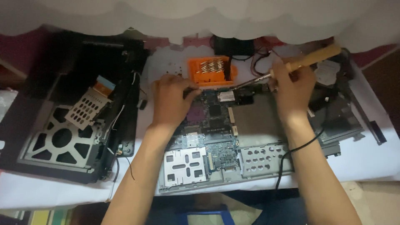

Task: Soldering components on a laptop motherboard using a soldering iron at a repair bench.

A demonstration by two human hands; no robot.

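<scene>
Circuit board (216, 133) at centre of desk (366, 158), laptop case (66, 125) to its left, stand (211, 71) behind it, soldering iron (291, 66) above its rear edge

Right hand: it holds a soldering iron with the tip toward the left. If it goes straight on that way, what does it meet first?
Probably the circuit board near its top edge, where the soldering iron in the right hand points; the left hand's fingers lie just beyond. Depth is unclear.
</scene>
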